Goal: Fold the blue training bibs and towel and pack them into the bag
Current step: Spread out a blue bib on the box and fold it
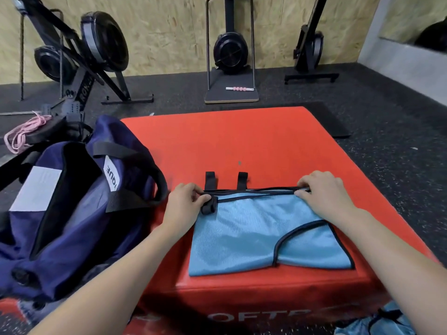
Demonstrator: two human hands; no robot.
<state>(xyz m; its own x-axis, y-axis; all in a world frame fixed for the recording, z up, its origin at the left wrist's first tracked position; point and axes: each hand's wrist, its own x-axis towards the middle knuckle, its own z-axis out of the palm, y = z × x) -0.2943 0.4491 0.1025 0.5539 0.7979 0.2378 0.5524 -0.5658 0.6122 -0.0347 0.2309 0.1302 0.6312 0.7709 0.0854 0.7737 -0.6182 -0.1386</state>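
Fingers point(303, 183) on crosswise bib point(261, 235)

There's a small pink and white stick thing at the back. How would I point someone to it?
Find the big red padded box in the middle, then look past its far edge to the wooden wall. On the flat board at the foot of the middle black machine lies a short white roller. Its row of pink beads sets it apart from the black equipment around it.

A gym / training room. Black speckled rubber floor point(377, 122), bare chipboard wall point(169, 32) across top of frame, 3 black fan-wheel rowing machines point(96, 47) stood against it, red padded vinyl jump box point(242, 141) at centre.
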